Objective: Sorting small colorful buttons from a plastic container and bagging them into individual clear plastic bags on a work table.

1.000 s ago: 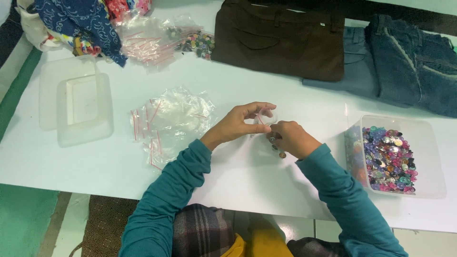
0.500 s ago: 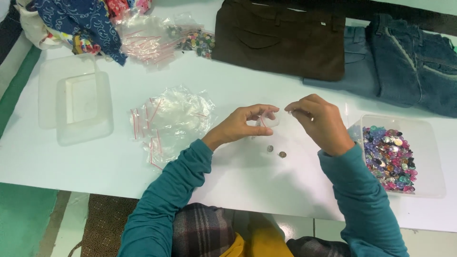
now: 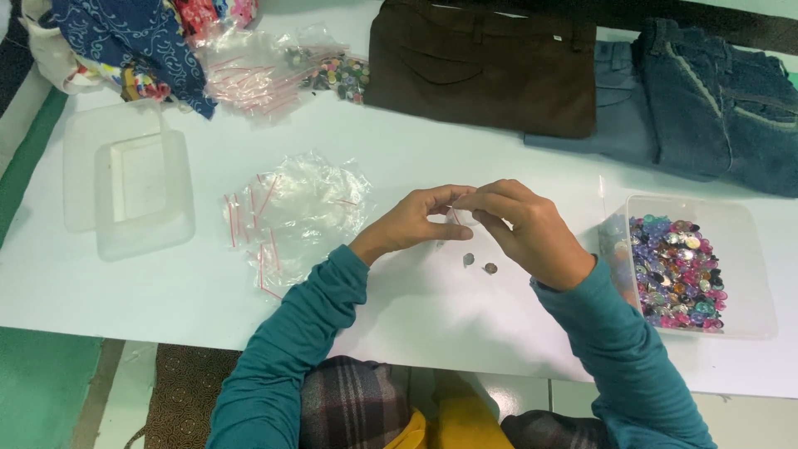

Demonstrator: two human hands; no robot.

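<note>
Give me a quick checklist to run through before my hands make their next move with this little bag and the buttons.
1. Small bag pinched by both hands, left hand and right hand: ok.
2. Bag mouth open: cannot tell.
3. Two loose buttons on the table, below the hands: ok.
4. Button tub beside the right hand, uncovered: ok.
5. Spare bags beside the left hand: ok.
</note>
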